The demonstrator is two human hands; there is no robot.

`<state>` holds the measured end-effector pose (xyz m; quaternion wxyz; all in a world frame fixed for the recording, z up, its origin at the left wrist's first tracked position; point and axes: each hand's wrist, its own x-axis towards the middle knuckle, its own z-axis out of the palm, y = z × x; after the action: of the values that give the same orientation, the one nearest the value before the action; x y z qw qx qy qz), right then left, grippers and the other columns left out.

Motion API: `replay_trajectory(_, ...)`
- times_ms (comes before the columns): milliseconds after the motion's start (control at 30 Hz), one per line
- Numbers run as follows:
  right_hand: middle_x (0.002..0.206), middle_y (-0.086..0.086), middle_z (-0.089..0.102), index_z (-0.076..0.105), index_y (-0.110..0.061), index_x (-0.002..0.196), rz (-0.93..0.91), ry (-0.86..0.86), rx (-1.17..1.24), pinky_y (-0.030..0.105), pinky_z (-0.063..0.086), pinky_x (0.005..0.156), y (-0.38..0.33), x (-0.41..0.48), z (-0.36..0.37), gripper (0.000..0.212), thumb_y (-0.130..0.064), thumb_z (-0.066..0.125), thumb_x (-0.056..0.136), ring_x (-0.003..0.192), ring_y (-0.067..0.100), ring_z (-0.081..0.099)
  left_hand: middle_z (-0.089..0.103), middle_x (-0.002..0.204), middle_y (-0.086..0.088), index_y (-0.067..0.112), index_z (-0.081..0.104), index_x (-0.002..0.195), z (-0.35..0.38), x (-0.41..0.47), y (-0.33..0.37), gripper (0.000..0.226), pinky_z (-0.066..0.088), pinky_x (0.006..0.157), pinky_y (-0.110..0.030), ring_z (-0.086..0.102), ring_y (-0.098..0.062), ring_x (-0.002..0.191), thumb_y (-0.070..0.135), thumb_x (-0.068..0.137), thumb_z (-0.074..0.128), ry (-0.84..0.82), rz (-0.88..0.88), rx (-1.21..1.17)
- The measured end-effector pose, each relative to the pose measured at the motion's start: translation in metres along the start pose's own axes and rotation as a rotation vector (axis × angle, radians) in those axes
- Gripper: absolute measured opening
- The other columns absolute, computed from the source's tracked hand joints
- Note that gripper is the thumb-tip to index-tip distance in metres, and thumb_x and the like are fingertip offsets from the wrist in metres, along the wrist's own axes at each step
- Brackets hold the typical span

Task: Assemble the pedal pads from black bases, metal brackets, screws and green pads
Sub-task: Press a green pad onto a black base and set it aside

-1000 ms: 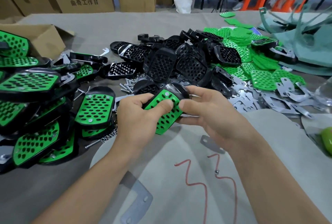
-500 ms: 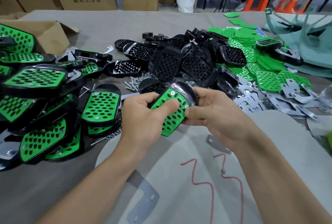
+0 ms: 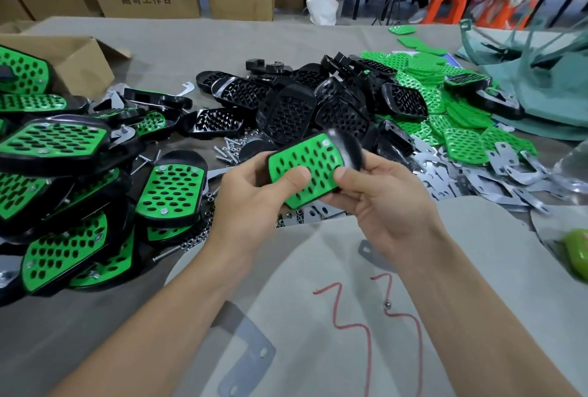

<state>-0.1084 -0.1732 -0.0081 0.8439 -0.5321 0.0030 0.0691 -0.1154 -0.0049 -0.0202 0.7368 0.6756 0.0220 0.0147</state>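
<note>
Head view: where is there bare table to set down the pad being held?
Bare cloth for the held pad lies nearest the person, around the red squiggle, and far back between the cardboard box and the black bases. Crowded: finished pads left, screws and bases ahead, green pads and brackets right.

The left hand [image 3: 251, 193] and right hand [image 3: 388, 202] grip one pedal pad [image 3: 313, 166], thumbs on top. Finished pads [image 3: 60, 142] crowd the counter's [image 3: 191, 46] left edge.

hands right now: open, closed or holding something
Left hand: grips the black plastic pedal base with perforated green pad.
Right hand: pinches the same pedal's other side.
</note>
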Motion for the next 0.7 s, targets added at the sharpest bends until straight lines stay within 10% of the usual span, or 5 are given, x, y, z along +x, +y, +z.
replay_trajectory(333, 0.098, 0.013, 0.078, 0.074, -0.006, 0.102, -0.043, 0.030, -0.189, 0.028, 0.060, 0.073, -0.004, -0.001, -0.006, 0.023, 0.008, 0.065, 0.087, 0.091, 0.027, 0.076, 0.079, 0.088, -0.007, 0.014, 0.075, 0.097, -0.002, -0.004, 0.007, 0.013, 0.060, 0.060, -0.025, 0.076, -0.026, 0.069, 0.004, 0.093, 0.068, -0.007, -0.014, -0.045)
replay_trajectory(700, 0.093, 0.014, 0.078, 0.078, -0.008, 0.087, -0.015, 0.045, -0.135, 0.021, 0.056, 0.061, -0.001, 0.001, -0.004, 0.019, 0.009, 0.070, 0.081, 0.078, 0.020, 0.075, 0.078, 0.087, -0.015, 0.008, 0.077, 0.099, -0.004, -0.003, 0.007, 0.020, 0.062, 0.059, -0.030, 0.075, -0.028, 0.065, 0.020, 0.100, 0.061, 0.023, -0.044, -0.073)
